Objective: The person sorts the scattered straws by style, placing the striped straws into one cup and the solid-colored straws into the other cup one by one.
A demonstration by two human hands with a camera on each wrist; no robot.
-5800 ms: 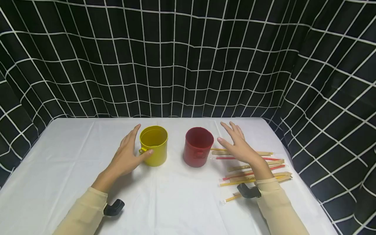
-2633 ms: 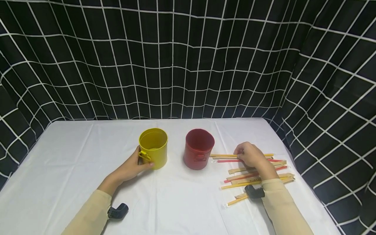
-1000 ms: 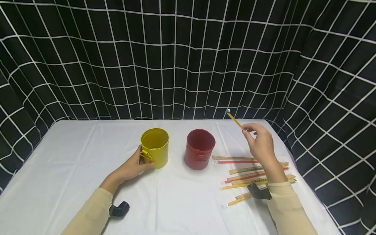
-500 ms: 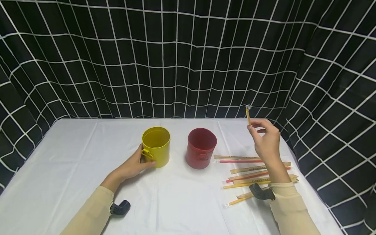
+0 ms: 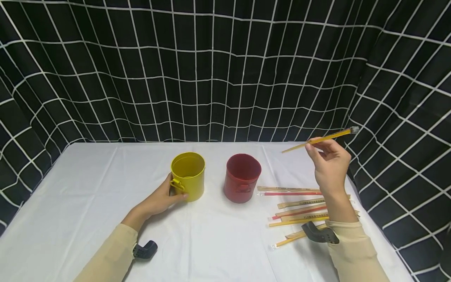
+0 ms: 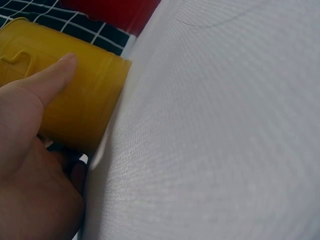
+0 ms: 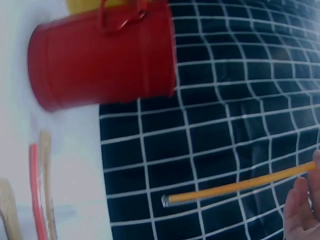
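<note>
My left hand (image 5: 158, 199) grips a small yellow bucket (image 5: 192, 186) low on its left side, the thumb across its front and the fingers behind, partly hidden. In the left wrist view, that bucket (image 6: 85, 95) stands upright on the cloth. To its right is a red bucket (image 5: 239, 184), touched by neither hand. Raised above the table's right side, my right hand (image 5: 331, 164) pinches a yellow straw (image 5: 331, 137) between thumb and fingertips. The straw slants up to the right, and clear wrapper shows at its upper end. The right wrist view shows this straw (image 7: 240, 186) too.
Beneath my right forearm lie several more straws: red ones (image 5: 292, 193), yellow ones (image 5: 296, 223) and some in printed paper sleeves (image 5: 299, 203). A white cloth (image 5: 218, 243) covers the table. Black curtains with a white grid (image 5: 225, 70) rise behind and at the sides.
My left hand has closed round the yellow bucket. My right hand has picked the yellow straw from the pile, lifted it, moved right and swung it from leaning left to leaning right.
</note>
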